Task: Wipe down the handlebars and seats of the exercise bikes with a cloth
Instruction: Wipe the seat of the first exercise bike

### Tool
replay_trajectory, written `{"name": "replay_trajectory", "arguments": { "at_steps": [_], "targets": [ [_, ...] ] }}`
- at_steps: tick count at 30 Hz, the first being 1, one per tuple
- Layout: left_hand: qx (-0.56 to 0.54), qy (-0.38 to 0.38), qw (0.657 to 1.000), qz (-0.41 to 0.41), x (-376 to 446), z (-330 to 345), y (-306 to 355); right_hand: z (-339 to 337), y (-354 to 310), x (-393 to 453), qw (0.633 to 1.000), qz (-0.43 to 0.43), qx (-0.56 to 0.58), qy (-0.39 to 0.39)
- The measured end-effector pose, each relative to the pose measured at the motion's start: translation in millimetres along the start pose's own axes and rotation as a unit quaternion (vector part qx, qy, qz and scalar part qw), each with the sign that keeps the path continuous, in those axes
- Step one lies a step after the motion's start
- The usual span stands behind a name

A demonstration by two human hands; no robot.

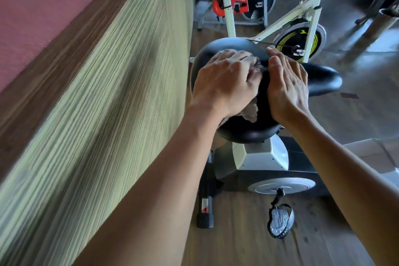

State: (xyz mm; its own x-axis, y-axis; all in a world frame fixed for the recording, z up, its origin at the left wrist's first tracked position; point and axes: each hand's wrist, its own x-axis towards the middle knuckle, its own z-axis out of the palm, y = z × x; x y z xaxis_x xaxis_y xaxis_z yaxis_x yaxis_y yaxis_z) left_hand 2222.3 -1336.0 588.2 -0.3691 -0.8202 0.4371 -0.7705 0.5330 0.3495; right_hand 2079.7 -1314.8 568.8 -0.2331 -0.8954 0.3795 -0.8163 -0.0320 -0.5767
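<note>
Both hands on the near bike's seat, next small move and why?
Probably slide the left hand with the cloth toward the seat's narrow front end. The cloth sits bunched over the wide rear part, the front end shows bare, and the right hand rests flat beside it, steadying the seat.

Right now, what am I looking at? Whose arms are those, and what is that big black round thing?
The picture comes from a camera worn on a person's head, looking down, so the arms are that person's own. The black round thing is the seat of an exercise bike. The left hand presses a brownish cloth flat onto the seat to wipe it. The right hand rests on the seat beside it, fingers straight, holding nothing. Below you can see the bike's pedal over a wooden floor. Further back stands another bike with a yellow-striped wheel.
</note>
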Motion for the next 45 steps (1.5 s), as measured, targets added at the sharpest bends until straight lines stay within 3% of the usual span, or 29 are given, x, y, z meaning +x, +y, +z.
{"name": "replay_trajectory", "arguments": {
  "at_steps": [5, 14, 19, 21, 24, 28, 33, 35, 40, 45],
  "targets": [
    [-0.001, 0.065, 0.998, -0.011, -21, 2, 12, 1, 6, 0, 0.999, -0.029, -0.022, -0.005],
    [0.026, 0.3, 0.953, 0.031, -74, 30, 23, -13, 15, -4, 0.995, -0.081, 0.009, -0.053],
    [0.039, 0.334, 0.942, -0.008, -81, 41, 29, -19, 13, -5, 0.991, -0.056, 0.008, -0.122],
    [0.04, 0.322, 0.946, -0.018, -81, 36, 33, -24, 8, -6, 0.987, -0.055, -0.011, -0.148],
    [0.047, 0.24, 0.968, -0.051, -68, 16, 37, -42, 0, -11, 0.976, -0.023, 0.009, -0.215],
    [0.018, 0.15, 0.981, -0.117, -54, -12, 50, -78, -10, -41, 0.951, 0.034, 0.172, -0.253],
    [-0.063, 0.142, 0.983, -0.096, -67, -41, 106, -131, -11, -96, 0.892, 0.145, 0.307, -0.298],
    [-0.086, 0.112, 0.988, -0.06, -69, -54, 142, -155, -15, -117, 0.865, 0.202, 0.364, -0.28],
    [-0.132, 0.022, 0.99, 0.042, -72, -83, 236, -223, -19, -157, 0.84, 0.248, 0.44, -0.198],
    [-0.267, -0.03, 0.955, 0.123, -75, -102, 329, -302, 3, -191, 0.813, 0.293, 0.494, -0.09]
  ]
}}
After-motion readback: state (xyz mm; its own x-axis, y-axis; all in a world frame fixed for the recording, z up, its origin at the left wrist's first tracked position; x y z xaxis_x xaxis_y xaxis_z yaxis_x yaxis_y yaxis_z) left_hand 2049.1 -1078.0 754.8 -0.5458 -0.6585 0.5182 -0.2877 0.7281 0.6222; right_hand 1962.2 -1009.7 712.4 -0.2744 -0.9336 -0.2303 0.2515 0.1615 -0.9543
